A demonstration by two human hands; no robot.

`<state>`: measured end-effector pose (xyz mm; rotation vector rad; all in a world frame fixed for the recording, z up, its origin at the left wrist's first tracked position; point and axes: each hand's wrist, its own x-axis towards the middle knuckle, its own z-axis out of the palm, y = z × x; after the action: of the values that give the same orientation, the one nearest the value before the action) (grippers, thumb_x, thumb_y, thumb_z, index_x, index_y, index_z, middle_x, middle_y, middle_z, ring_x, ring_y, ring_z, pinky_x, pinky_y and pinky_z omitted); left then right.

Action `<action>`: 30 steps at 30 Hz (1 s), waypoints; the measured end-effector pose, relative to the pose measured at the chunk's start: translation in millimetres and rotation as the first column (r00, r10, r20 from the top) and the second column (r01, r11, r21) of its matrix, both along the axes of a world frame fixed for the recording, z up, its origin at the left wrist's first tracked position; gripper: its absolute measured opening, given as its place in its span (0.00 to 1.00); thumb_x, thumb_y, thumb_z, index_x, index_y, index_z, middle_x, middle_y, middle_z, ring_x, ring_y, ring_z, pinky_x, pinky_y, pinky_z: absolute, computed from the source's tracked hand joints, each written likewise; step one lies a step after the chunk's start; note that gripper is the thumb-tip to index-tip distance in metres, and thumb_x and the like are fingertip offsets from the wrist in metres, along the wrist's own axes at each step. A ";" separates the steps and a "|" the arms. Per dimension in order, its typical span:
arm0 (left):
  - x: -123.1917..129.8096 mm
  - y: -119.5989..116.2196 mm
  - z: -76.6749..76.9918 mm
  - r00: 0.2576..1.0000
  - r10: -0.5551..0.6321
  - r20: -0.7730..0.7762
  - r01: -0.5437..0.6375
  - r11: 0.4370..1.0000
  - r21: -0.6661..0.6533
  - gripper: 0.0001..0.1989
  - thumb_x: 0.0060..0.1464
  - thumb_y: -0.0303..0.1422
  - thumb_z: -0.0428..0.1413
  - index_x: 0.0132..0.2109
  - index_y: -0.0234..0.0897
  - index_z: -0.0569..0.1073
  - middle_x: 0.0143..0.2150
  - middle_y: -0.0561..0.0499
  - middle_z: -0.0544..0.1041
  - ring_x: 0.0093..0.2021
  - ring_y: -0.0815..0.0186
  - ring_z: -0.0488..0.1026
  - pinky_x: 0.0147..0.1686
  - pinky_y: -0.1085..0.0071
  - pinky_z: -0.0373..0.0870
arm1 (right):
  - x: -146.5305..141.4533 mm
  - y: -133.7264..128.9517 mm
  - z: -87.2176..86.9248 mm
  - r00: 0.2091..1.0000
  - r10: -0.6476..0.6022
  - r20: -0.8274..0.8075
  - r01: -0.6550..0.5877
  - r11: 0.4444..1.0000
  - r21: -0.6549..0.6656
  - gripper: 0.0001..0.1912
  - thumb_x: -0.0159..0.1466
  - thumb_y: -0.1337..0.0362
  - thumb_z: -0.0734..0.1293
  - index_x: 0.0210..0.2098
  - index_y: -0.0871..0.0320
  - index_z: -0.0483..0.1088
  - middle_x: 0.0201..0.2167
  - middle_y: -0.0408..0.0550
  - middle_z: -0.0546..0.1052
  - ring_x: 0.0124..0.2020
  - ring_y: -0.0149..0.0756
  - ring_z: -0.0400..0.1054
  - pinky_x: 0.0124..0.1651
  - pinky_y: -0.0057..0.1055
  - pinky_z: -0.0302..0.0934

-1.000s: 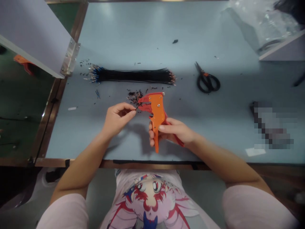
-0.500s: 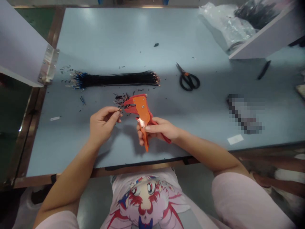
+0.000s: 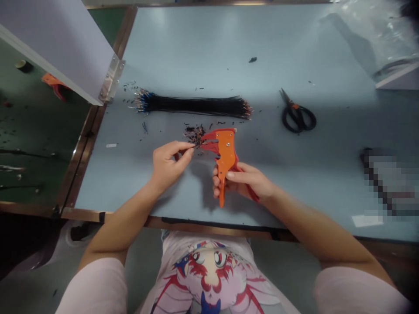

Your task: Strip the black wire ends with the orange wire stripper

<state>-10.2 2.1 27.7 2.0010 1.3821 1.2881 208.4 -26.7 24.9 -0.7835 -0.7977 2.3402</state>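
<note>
My right hand (image 3: 244, 179) is wrapped round the handles of an orange and red wire stripper (image 3: 226, 148), whose red jaws point left. My left hand (image 3: 173, 163) pinches a thin black wire (image 3: 195, 145), its end close to the jaws; whether it lies between them I cannot tell. Most of that wire is hidden by the fingers. Below and behind the jaws lies a pile of short black and copper-coloured scraps (image 3: 194, 133). Beyond the hands a long bundle of black wires (image 3: 196, 106) lies across the table, with blue and silvery ends on the left and copper-coloured ends on the right.
Black-handled scissors (image 3: 298, 117) lie right of the bundle. Farther right are a pixelated object (image 3: 389, 181) and a white paper slip (image 3: 367, 220). A hinged pale panel (image 3: 65, 48) stands at left, with another orange tool (image 3: 55, 85) beyond it. Clear plastic (image 3: 389, 35) sits back right.
The view has shifted left, so the table's things appear farther right. My left hand has brought the wire end slightly nearer the stripper's jaws. The right hand keeps its grip.
</note>
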 end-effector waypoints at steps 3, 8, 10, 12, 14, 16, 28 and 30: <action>-0.2 -0.2 -1.5 0.999 -0.029 -0.041 0.029 1.000 0.007 0.04 0.52 0.29 0.56 0.34 0.37 0.77 0.26 0.55 0.77 0.24 0.74 0.69 0.27 0.77 0.64 | -1.5 1.6 -2.2 0.998 -0.065 -0.008 0.065 0.997 -0.028 0.15 0.56 0.64 0.69 0.41 0.63 0.66 0.33 0.49 0.74 0.32 0.41 0.73 0.35 0.38 0.69; 1.1 -2.2 -6.6 0.949 -0.203 -0.241 0.224 0.972 0.065 0.06 0.54 0.30 0.54 0.36 0.38 0.76 0.31 0.51 0.79 0.31 0.70 0.72 0.35 0.73 0.67 | -3.3 7.0 -7.6 0.980 -0.197 -0.008 0.196 0.976 -0.098 0.14 0.55 0.67 0.69 0.40 0.62 0.67 0.33 0.50 0.75 0.32 0.41 0.73 0.35 0.40 0.69; 2.2 -2.6 -8.8 0.946 -0.218 -0.241 0.234 0.971 0.040 0.07 0.55 0.30 0.53 0.37 0.38 0.76 0.34 0.49 0.78 0.34 0.69 0.73 0.36 0.72 0.68 | -3.6 9.1 -9.9 0.971 -0.238 -0.005 0.236 0.965 -0.114 0.13 0.55 0.68 0.68 0.40 0.62 0.67 0.32 0.50 0.75 0.31 0.41 0.73 0.34 0.41 0.69; 3.1 -2.4 -10.3 0.964 -0.190 -0.187 0.196 0.981 0.010 0.08 0.56 0.30 0.52 0.37 0.37 0.76 0.33 0.49 0.78 0.34 0.69 0.73 0.35 0.73 0.68 | -3.9 10.5 -12.0 0.967 -0.254 -0.001 0.251 0.960 -0.126 0.12 0.54 0.68 0.68 0.39 0.62 0.67 0.32 0.50 0.75 0.32 0.42 0.73 0.34 0.41 0.69; 3.3 -1.8 -11.3 0.976 -0.167 -0.138 0.166 0.986 -0.019 0.07 0.56 0.31 0.53 0.38 0.38 0.76 0.32 0.50 0.78 0.33 0.70 0.73 0.34 0.73 0.68 | -4.1 10.7 -13.4 0.970 -0.245 0.005 0.243 0.960 -0.138 0.13 0.54 0.68 0.68 0.39 0.61 0.67 0.32 0.49 0.75 0.32 0.42 0.73 0.34 0.41 0.70; 3.1 -1.4 -11.9 0.983 -0.149 -0.109 0.145 0.989 -0.038 0.07 0.56 0.31 0.54 0.40 0.38 0.76 0.34 0.50 0.79 0.34 0.70 0.74 0.35 0.73 0.69 | -4.5 9.6 -13.5 0.972 -0.233 0.020 0.233 0.962 -0.144 0.13 0.54 0.67 0.69 0.39 0.61 0.68 0.32 0.49 0.76 0.32 0.42 0.73 0.35 0.42 0.70; -1.0 -1.0 -16.4 0.975 -0.137 -0.175 0.121 0.988 -0.101 0.10 0.58 0.34 0.52 0.42 0.38 0.76 0.40 0.49 0.80 0.40 0.66 0.76 0.42 0.69 0.69 | -3.7 5.2 -20.1 0.953 -0.211 0.219 0.237 0.967 -0.098 0.12 0.54 0.61 0.70 0.39 0.54 0.74 0.35 0.49 0.76 0.36 0.44 0.73 0.40 0.41 0.70; -1.4 -2.0 -15.7 0.962 -0.163 -0.218 0.144 0.985 -0.098 0.11 0.59 0.35 0.51 0.43 0.38 0.76 0.41 0.50 0.80 0.41 0.66 0.75 0.42 0.70 0.69 | -3.4 4.9 -22.7 0.949 -0.198 0.244 0.225 0.971 -0.086 0.12 0.53 0.60 0.70 0.38 0.54 0.74 0.35 0.49 0.76 0.36 0.45 0.73 0.39 0.42 0.70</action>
<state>-11.6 0.2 11.9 2.2036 1.3213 0.9469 205.0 -21.8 2.3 -1.1518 -0.6430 2.1401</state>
